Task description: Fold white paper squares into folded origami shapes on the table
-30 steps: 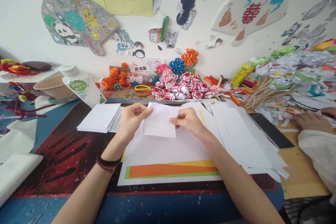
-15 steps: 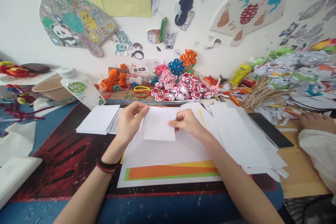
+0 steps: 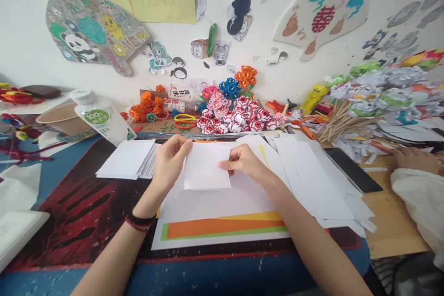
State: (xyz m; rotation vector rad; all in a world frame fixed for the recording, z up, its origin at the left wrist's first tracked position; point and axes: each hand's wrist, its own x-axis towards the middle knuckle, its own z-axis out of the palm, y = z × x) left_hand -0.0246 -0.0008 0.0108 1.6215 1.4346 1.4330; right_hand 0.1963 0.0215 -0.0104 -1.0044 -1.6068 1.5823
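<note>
A small square of white paper (image 3: 205, 166) is held up between my hands. My left hand (image 3: 172, 157) pinches its upper left corner between thumb and fingers. At the right edge, my right hand (image 3: 241, 161) grips the paper, thumb in front and fingers behind. Beneath it lies a large white sheet (image 3: 194, 206) over orange paper (image 3: 222, 228), with green and yellow edges showing. Left of my left hand sits a stack of white paper squares (image 3: 126, 159).
Loose white sheets (image 3: 312, 180) and a black phone (image 3: 354, 169) lie to the right. Red-and-white paper flowers (image 3: 243, 118) line the wall behind. A white bottle (image 3: 104, 118) stands back left. Another person's hand (image 3: 416, 159) rests at far right beside flowers on sticks (image 3: 367, 97).
The paper's lower edge has tilted slightly and come a little nearer, while both hands keep their hold. The whole view has shifted slightly.
</note>
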